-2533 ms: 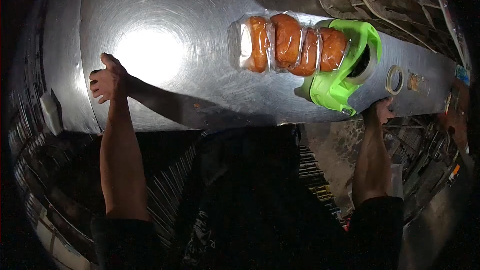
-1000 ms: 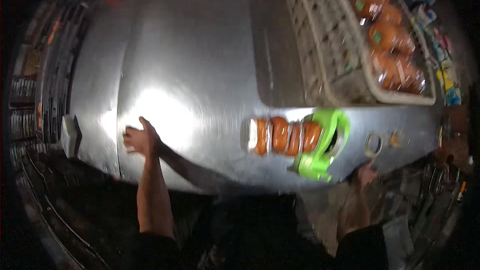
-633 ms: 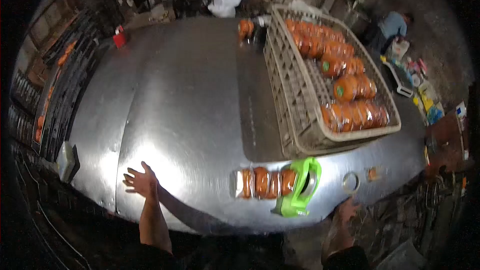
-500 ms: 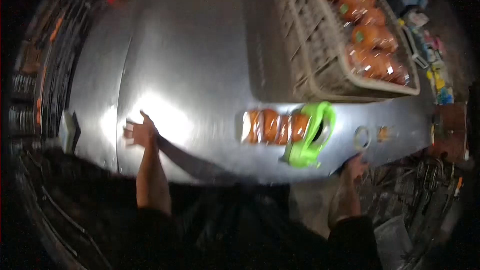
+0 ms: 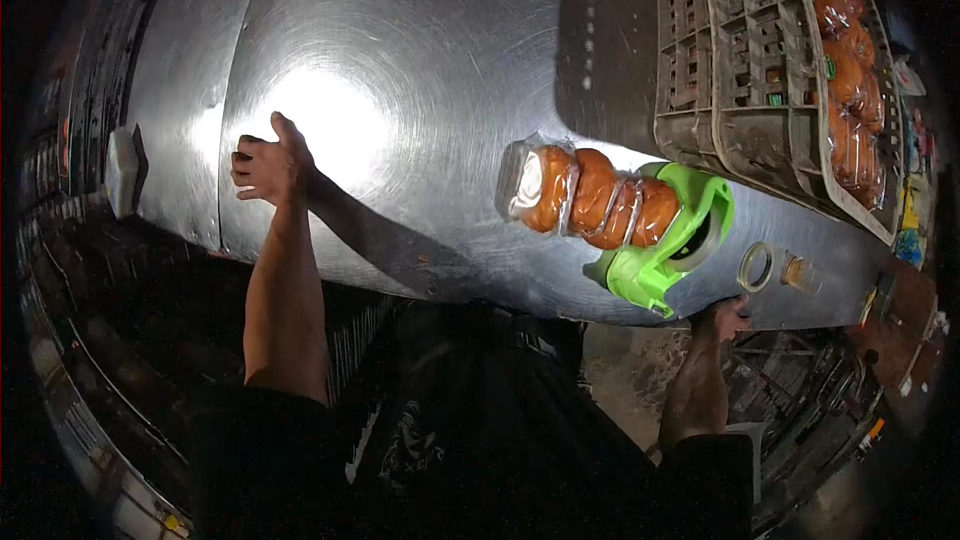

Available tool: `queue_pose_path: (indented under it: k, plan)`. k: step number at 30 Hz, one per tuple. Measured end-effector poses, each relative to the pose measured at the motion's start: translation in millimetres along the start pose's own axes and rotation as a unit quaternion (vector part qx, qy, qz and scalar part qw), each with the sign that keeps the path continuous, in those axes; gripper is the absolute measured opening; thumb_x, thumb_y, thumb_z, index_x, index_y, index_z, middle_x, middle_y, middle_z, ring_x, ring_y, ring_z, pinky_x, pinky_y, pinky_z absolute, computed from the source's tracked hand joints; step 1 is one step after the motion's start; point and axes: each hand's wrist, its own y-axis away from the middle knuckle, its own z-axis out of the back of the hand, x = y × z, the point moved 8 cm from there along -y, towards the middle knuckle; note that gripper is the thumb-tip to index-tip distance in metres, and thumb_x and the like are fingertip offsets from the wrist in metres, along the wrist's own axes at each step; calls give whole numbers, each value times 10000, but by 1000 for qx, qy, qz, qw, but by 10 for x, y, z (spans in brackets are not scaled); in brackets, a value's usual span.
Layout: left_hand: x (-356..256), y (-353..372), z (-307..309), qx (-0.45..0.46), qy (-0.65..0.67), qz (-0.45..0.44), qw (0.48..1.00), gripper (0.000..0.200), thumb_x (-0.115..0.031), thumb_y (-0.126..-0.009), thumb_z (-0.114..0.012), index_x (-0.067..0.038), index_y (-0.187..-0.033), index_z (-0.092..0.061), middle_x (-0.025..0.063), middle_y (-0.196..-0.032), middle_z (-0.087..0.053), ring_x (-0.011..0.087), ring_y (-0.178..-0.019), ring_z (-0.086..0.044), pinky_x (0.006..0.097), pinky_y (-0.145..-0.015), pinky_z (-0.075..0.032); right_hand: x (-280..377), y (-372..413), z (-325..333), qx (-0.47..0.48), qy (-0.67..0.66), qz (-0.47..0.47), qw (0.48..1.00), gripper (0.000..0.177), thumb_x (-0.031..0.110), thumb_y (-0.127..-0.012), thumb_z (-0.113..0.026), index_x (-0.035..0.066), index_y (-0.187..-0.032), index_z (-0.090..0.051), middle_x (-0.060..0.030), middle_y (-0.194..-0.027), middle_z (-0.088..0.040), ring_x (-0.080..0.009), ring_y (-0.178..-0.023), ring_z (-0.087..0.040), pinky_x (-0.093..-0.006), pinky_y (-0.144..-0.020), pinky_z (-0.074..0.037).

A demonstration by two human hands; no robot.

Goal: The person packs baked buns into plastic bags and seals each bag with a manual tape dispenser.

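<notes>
My left hand is held over the metal table with its fingers spread, holding nothing. My right hand is at the table's front edge, close to a tape roll; its fingers look apart and nothing shows in them. Between the hands lies a clear plastic pack of round orange fruits, their kind not certain. The pack's right end lies against a bright green tape dispenser, which has a roll inside. Neither hand touches the pack or the dispenser.
A grey plastic crate with more wrapped orange fruits stands at the back right. A small clear roll or jar lies beside the tape roll. At the left edge of the metal table sits a pale block.
My view has turned, so the crate, pack and dispenser appear farther right and tilted. Both hands remain apart from the pack, the left still spread.
</notes>
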Motion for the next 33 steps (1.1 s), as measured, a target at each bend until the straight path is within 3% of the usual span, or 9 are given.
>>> queue_pose_path:
  k: [4,7,8,15,22,25,27,29,33]
  plan:
    - [-5,7,18,3,-16,-12,1000,801,-719,-871,-379,-23,-1254,-483,251,-1273,-469,413,-1230,-412,628,-990,-275,-113,-83,-165,-37,64,44,996,669,706,-854,-500,154,-1232,-513,-73,-657,-594,-222,-546,-578,-440,-472,-485]
    - [-30,13,46,11,-6,-7,1000,813,-725,-872,-369,-17,-1259,-477,260,-1279,-458,420,-1230,-408,627,-993,-278,-98,-35,-190,189,-39,-102,976,947,792,-815,-416,115,-1464,-286,-270,-1375,-412,-460,-1197,-487,-606,-933,-430]
    - [-34,20,62,14,4,-8,1000,820,-726,-872,-367,-13,-1262,-473,266,-1282,-452,426,-1232,-405,634,-999,-273,-77,-196,-200,-10,-58,28,998,865,772,-820,-448,104,-1367,-389,-184,-1124,-472,-358,-906,-452,-516,-729,-405]
    - [86,-18,-155,44,115,-14,992,753,-608,-898,-452,21,-1311,-429,315,-1348,-373,469,-1303,-307,635,-1052,-269,-265,-506,-755,-89,53,277,955,788,650,-864,-500,101,-1412,-361,-171,-1215,-501,-341,-948,-508,-509,-779,-443]
    - [6,24,-10,45,-63,5,997,752,-637,-927,-351,-63,-1409,-409,213,-1446,-381,418,-1349,-332,643,-1061,-261,-116,-40,-677,-126,94,352,923,694,486,-910,-569,64,-1423,-371,-186,-1231,-555,-348,-872,-580,-500,-738,-493]
    - [-19,35,126,97,-46,6,994,773,-641,-931,-337,-50,-1429,-371,221,-1476,-354,404,-1362,-327,646,-1064,-249,-169,209,-675,-230,211,486,816,711,488,-911,-568,46,-1427,-360,-235,-1269,-519,-403,-1021,-553,-518,-866,-468]
    - [-11,45,112,87,-47,9,995,776,-639,-934,-339,-43,-1431,-364,224,-1473,-355,395,-1365,-323,647,-1066,-244,-221,-15,-551,-18,127,310,942,761,548,-911,-517,65,-1458,-301,-276,-1333,-448,-457,-1136,-519,-546,-948,-443]
    - [-33,41,138,78,-50,12,996,770,-643,-935,-338,-51,-1426,-371,215,-1467,-360,385,-1361,-327,645,-1054,-256,54,176,6,231,-74,-11,970,787,605,-914,-446,107,-1486,-236,-305,-1360,-404,-499,-1161,-493,-574,-949,-427]
    - [-19,79,189,-7,-85,-5,996,709,-667,-916,-373,-87,-1316,-455,163,-1362,-454,345,-1270,-424,603,-975,-345,315,285,584,195,-104,-65,973,763,626,-933,-387,135,-1493,-217,-361,-1248,-443,-517,-990,-562,-566,-789,-496]
